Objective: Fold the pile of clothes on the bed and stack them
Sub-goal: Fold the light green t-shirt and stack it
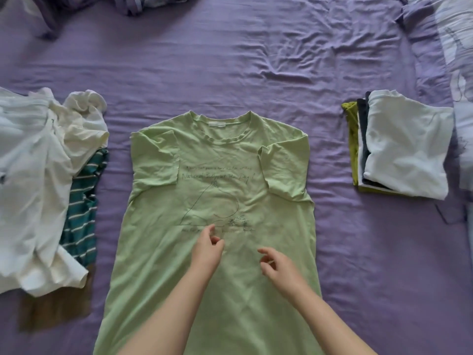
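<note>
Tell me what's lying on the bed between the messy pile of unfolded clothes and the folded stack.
In the head view, the light green T-shirt lies flat between the unfolded pile and the folded stack, with bare purple sheet either side.

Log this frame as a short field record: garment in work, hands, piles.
in work: green T-shirt, flat, print up, both sleeves folded in
left hand: over shirt, fingers loosely curled, holding nothing
right hand: same
unfolded pile: left side; white garments over striped teal one
folded stack: right side, white on top
surface: purple bedsheet
</note>
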Available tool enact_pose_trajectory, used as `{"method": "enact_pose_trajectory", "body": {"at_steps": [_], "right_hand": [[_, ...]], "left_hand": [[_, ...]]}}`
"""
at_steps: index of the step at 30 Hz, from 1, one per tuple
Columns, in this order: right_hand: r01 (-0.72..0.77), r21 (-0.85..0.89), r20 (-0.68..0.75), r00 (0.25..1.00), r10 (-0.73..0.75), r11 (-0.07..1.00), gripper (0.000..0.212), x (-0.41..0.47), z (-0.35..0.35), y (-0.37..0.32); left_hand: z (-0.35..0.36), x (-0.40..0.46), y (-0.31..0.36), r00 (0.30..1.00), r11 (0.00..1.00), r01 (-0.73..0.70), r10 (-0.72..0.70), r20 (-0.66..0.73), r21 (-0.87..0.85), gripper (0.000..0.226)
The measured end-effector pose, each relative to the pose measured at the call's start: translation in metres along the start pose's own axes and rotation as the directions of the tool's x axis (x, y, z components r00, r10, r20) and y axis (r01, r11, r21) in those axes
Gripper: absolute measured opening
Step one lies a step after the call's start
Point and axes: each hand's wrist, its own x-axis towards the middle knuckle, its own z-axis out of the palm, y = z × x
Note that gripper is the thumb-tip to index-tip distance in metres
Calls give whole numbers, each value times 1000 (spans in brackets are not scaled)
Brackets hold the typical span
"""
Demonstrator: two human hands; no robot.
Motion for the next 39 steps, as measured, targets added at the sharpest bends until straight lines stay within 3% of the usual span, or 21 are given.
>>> {"method": "enact_pose_trajectory", "body": {"at_steps": [5,10,13,15,19,23,25,28,30,33,39], "right_hand": [[-37,-60,43,998,40,997,38,-34,70,-9],[-18,-160,20,1000,21,987,39,-66,126,-12],[39,-287,97,995,-11,957,42,-88,161,-11],[74,-326,154,988,-25,943,40,-99,183,-11],[112,-345,143,988,-66,932,33,-106,211,-14],[131,-355,135,987,-88,926,34,-103,222,-20],[140,-363,130,987,-98,921,38,-101,225,-26],[179,-413,161,979,-123,893,54,-100,230,-34],[202,-468,185,974,-128,860,59,-101,231,-38],[187,-510,114,982,-150,839,40,-101,222,-35],[-53,-73,-166,985,40,996,15,-71,143,-34]], "left_hand": [[-46,-45,-76,998,996,60,-59,-19,60,46],[-102,-76,-144,994,988,41,-24,-109,151,44],[-129,-90,-180,971,928,90,-1,-240,362,49],[-140,-95,-196,954,895,172,-47,-296,411,59],[-153,-96,-219,926,880,361,-301,-228,307,75],[-166,-96,-231,914,852,403,-389,-111,334,48],[-173,-95,-228,937,903,349,-343,-70,249,41],[-185,-95,-212,963,959,265,-268,-20,-99,26],[-190,-93,-195,963,907,258,-268,16,-334,15],[-194,-84,-167,958,797,280,-267,103,-535,14],[-191,-47,-113,919,573,376,-334,211,-729,9]]}}
